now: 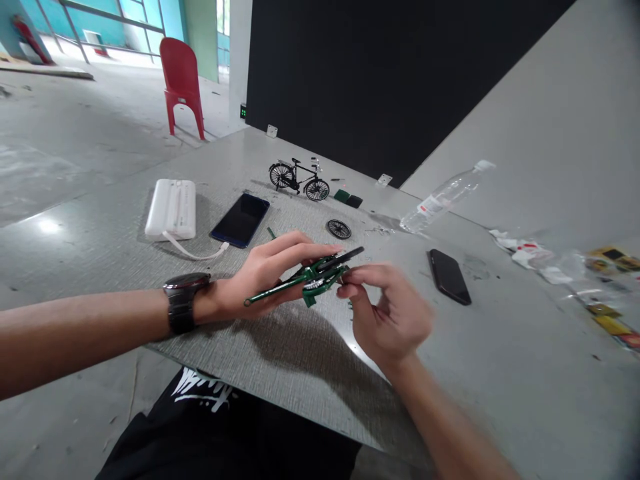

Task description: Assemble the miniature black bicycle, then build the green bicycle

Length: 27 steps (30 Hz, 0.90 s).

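My left hand (270, 270), with a black watch on its wrist, grips a green model bicycle frame (280, 291) above the table. A dark wheel (345, 258) sits in the frame and shows nearly edge-on. At the frame's right end, the thumb and fingertips of my right hand (387, 307) are pinched together; whatever lies between them is too small to make out. Beyond my hands a loose spoked wheel (339, 229) lies flat. Farther back stands a complete black model bicycle (299, 179).
A white power bank (171, 208) is cabled to a dark phone (241, 220) at left. Two small dark pieces (349, 198) lie near the black panel (380, 80). On the right are a plastic bottle (445, 198) and another phone (449, 276). A red chair (181, 77) stands beyond.
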Available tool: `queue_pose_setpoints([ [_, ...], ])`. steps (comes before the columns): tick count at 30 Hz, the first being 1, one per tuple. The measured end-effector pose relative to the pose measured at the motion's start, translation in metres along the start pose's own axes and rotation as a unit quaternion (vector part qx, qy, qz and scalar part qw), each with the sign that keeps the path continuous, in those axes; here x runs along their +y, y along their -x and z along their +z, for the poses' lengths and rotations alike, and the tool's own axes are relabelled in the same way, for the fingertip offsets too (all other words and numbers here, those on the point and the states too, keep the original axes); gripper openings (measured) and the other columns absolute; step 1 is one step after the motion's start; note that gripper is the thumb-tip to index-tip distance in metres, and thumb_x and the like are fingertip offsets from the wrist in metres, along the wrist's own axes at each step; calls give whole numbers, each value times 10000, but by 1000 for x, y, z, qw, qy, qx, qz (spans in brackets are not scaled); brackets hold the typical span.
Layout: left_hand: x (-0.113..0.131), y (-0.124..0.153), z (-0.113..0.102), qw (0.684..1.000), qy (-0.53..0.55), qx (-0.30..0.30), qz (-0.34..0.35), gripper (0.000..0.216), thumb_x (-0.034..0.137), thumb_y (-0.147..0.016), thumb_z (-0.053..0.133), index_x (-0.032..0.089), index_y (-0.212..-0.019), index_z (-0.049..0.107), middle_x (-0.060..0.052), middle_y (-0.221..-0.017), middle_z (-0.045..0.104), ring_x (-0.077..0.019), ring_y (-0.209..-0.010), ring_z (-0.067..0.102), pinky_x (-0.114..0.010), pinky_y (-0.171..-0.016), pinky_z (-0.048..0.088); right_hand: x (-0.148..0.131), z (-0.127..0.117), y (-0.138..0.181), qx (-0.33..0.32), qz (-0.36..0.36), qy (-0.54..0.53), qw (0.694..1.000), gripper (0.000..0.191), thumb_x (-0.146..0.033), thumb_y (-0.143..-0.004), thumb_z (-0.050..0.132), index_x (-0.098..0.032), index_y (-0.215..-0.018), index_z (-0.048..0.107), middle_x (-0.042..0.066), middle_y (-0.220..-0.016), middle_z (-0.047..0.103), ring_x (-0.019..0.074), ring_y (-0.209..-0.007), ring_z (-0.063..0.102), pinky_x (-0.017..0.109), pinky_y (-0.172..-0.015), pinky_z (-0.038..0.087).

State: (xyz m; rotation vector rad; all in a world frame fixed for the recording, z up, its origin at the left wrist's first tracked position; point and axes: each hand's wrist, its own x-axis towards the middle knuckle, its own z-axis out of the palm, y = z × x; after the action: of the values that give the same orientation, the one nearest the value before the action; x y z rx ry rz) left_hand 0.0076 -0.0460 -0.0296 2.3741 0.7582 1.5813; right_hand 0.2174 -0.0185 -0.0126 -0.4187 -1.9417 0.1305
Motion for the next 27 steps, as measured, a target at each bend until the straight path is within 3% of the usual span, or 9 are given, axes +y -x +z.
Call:
queue_pose_setpoints([
  [2, 1, 0, -1, 1000, -21, 6, 6, 438, 288, -1042, 537, 220, -1473, 518, -94, -1104, 654, -181, -959, 675, -322, -831, 609, -2, 3, 3, -20, 114, -74, 991, 76, -186, -961, 677, -237, -910, 654, -19, -760, 718, 139, -641, 680, 265, -567, 530],
  [4, 1, 1, -2, 999, -48, 13, 12, 430, 275, -1040, 544, 216, -1466, 527, -92, -1110, 651, -176, -969, 677, -311, -839, 610, -2, 6, 5, -37, 181, -117, 976, 83, -233, -987, 650, -234, -905, 636, -21, -763, 711, 132, -631, 683, 247, -545, 531],
  [9, 1, 0, -1, 994, -106, 20, 15, 433, 194, -1023, 569, 257, -1450, 542, -59, -1086, 641, -158, -954, 670, -293, -834, 609, 3, 6, 6, -17, 82, -6, 996, 65, -237, -968, 679, -242, -904, 680, -4, -809, 753, 150, -707, 705, 288, -663, 579],
  [14, 1, -1, -1, 996, -83, 32, 9, 389, 273, -1041, 553, 237, -1428, 555, -85, -1122, 654, -180, -989, 684, -321, -849, 614, 6, 8, 11, -26, 158, -82, 984, 77, -299, -981, 677, -234, -943, 692, -2, -820, 745, 142, -696, 701, 283, -635, 591],
  [19, 1, -2, -2, 998, -61, 27, -3, 378, 308, -1037, 565, 196, -1398, 559, -97, -1105, 682, -183, -966, 684, -325, -848, 601, 3, 9, 10, -35, 186, -142, 972, 63, -281, -928, 745, -228, -942, 715, 8, -842, 746, 148, -725, 709, 297, -661, 620],
  [27, -7, -1, -2, 998, -61, 26, -8, 376, 300, -1025, 594, 174, -1379, 577, -94, -1089, 685, -169, -952, 677, -304, -838, 583, -5, 10, -1, -25, 276, -266, 923, 53, -187, -865, 777, -228, -886, 750, -11, -808, 739, 102, -638, 657, 231, -583, 596],
])
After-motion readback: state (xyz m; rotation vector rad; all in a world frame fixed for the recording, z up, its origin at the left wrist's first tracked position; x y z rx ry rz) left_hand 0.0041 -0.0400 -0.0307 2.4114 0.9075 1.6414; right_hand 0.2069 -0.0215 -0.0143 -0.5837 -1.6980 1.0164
